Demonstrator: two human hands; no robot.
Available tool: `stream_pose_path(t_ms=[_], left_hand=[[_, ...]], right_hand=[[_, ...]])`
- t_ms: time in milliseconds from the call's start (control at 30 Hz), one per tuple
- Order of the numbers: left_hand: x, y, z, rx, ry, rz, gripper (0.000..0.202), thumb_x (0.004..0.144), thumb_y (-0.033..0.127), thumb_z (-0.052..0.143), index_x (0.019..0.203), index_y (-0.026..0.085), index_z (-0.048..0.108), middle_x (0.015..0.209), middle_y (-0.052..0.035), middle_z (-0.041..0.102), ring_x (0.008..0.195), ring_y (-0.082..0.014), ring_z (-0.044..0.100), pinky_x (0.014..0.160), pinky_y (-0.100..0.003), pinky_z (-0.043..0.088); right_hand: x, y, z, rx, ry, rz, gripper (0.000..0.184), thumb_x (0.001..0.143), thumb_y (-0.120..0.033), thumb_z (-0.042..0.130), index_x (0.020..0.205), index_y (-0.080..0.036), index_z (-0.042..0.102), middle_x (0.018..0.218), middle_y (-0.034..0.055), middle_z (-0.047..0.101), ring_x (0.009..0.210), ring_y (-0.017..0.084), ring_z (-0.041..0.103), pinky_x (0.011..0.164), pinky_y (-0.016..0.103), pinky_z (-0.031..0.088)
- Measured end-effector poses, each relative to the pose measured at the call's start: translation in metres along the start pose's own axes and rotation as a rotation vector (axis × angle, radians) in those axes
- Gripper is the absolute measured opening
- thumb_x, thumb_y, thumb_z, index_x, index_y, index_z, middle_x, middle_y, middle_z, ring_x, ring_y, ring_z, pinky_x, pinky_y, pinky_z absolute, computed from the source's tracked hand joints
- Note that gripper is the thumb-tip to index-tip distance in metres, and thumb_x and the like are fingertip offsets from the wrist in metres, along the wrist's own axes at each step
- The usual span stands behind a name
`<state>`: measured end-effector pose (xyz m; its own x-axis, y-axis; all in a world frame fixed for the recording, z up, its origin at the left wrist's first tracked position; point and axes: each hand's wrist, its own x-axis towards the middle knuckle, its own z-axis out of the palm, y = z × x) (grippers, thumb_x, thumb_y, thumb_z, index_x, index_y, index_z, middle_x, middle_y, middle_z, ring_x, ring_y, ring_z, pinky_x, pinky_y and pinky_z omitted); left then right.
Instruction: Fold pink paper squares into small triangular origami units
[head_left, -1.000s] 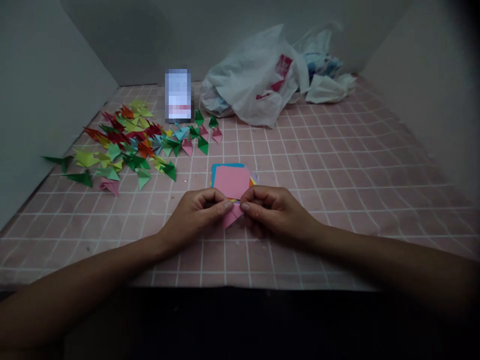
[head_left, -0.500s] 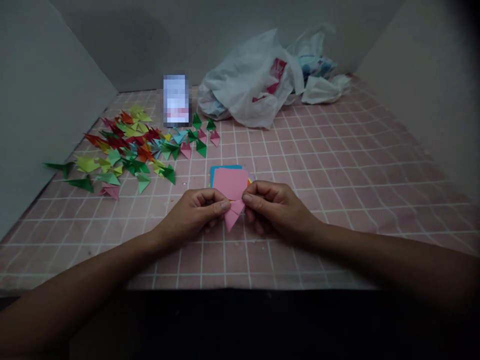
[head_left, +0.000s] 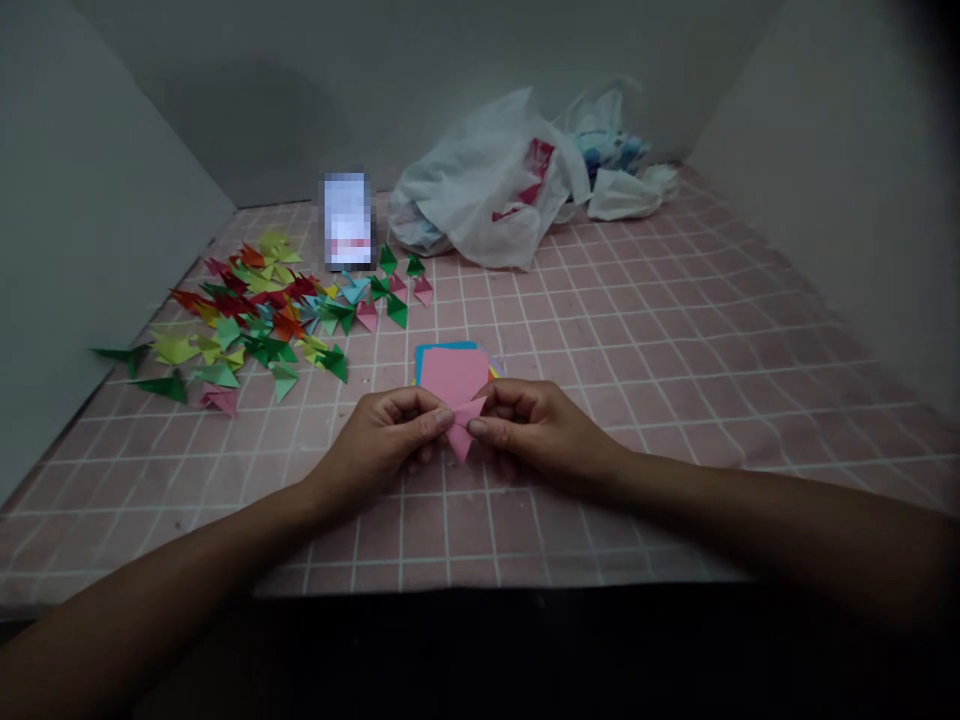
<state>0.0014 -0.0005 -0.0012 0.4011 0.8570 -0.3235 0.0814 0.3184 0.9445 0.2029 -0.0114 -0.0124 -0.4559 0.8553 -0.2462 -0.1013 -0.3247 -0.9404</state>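
Note:
My left hand (head_left: 390,440) and my right hand (head_left: 536,430) meet at the middle of the table and pinch a small folded pink paper piece (head_left: 461,428) between thumbs and forefingers; its point hangs downward. Just behind my fingers lies a small stack of square coloured papers (head_left: 454,368), pink on top with blue and yellow edges showing. Both hands rest on or just above the pink checked tablecloth (head_left: 675,400).
A heap of several folded paper triangles (head_left: 262,310) in green, red, yellow, blue and pink spreads at the left. A blurred upright object (head_left: 347,220) stands behind it. White plastic bags (head_left: 495,190) lie at the back. Grey walls close in left, right and behind.
The pink piece has been turned and folded tighter between my fingers, its point now hanging down. The view has tilted slightly, so the table's things sit lower in the picture.

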Motion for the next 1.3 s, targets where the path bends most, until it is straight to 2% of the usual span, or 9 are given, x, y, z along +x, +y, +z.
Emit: stream_pose_path(t_ms=[367, 567, 733, 900, 1067, 1200, 1300], left_hand=[[-0.0016, 0.0016, 0.0004, 0.071, -0.033, 0.016, 0.023, 0.088, 0.034, 0.069, 0.075, 0.015, 0.066, 0.055, 0.0051, 0.052, 0.048, -0.0050, 0.041, 0.045, -0.017, 0.029], [-0.0052, 0.0025, 0.0048, 0.209, -0.007, 0.105, 0.021, 0.090, 0.032, 0.067, 0.075, 0.016, 0.066, 0.059, 0.0050, 0.054, 0.050, -0.0056, 0.041, 0.047, -0.018, 0.031], [-0.0063, 0.0026, 0.0046, 0.273, -0.017, 0.161, 0.021, 0.089, 0.031, 0.067, 0.074, 0.016, 0.067, 0.067, 0.0019, 0.061, 0.058, -0.0071, 0.048, 0.052, -0.019, 0.036], [-0.0054, 0.0014, 0.0010, 0.168, -0.033, 0.043, 0.026, 0.089, 0.037, 0.068, 0.074, 0.016, 0.065, 0.056, 0.0052, 0.052, 0.048, -0.0060, 0.041, 0.046, -0.018, 0.032], [-0.0020, -0.0015, -0.0025, 0.000, 0.020, 0.011, 0.024, 0.086, 0.036, 0.072, 0.074, 0.016, 0.065, 0.055, 0.0048, 0.054, 0.047, -0.0056, 0.044, 0.046, -0.017, 0.034], [-0.0007, -0.0029, -0.0021, -0.043, 0.042, 0.012, 0.022, 0.085, 0.036, 0.073, 0.077, 0.016, 0.065, 0.056, 0.0047, 0.056, 0.046, -0.0056, 0.045, 0.045, -0.017, 0.036], [-0.0030, -0.0026, 0.0015, 0.004, 0.053, 0.016, 0.022, 0.084, 0.037, 0.074, 0.080, 0.016, 0.066, 0.058, 0.0032, 0.059, 0.047, -0.0062, 0.048, 0.045, -0.017, 0.036]], right_hand=[[-0.0003, 0.0028, -0.0006, -0.034, 0.021, -0.025, 0.027, 0.084, -0.041, 0.075, 0.079, -0.018, 0.060, 0.055, -0.0060, 0.056, 0.042, 0.007, 0.050, 0.038, 0.019, 0.036], [-0.0014, -0.0009, -0.0003, -0.052, 0.004, -0.014, 0.027, 0.085, -0.041, 0.073, 0.078, -0.017, 0.061, 0.055, -0.0050, 0.057, 0.042, 0.006, 0.049, 0.038, 0.017, 0.035], [-0.0025, 0.0001, -0.0026, -0.089, -0.022, -0.047, 0.026, 0.089, -0.038, 0.067, 0.075, -0.017, 0.061, 0.055, -0.0047, 0.057, 0.041, 0.005, 0.049, 0.038, 0.016, 0.036], [-0.0027, -0.0022, -0.0035, -0.071, 0.036, -0.056, 0.021, 0.089, -0.031, 0.064, 0.074, -0.018, 0.059, 0.055, -0.0049, 0.058, 0.039, 0.005, 0.050, 0.036, 0.016, 0.036], [-0.0010, -0.0060, -0.0032, 0.054, 0.136, -0.085, 0.024, 0.088, -0.037, 0.068, 0.077, -0.019, 0.056, 0.056, -0.0057, 0.060, 0.037, 0.006, 0.050, 0.035, 0.016, 0.036], [-0.0006, -0.0041, -0.0022, 0.088, 0.043, -0.041, 0.030, 0.091, -0.047, 0.064, 0.081, -0.018, 0.058, 0.060, -0.0034, 0.062, 0.039, 0.007, 0.052, 0.034, 0.017, 0.032], [-0.0016, -0.0024, -0.0001, 0.047, -0.018, -0.025, 0.037, 0.086, -0.050, 0.071, 0.075, -0.018, 0.058, 0.058, -0.0035, 0.060, 0.041, 0.006, 0.051, 0.037, 0.017, 0.035]])
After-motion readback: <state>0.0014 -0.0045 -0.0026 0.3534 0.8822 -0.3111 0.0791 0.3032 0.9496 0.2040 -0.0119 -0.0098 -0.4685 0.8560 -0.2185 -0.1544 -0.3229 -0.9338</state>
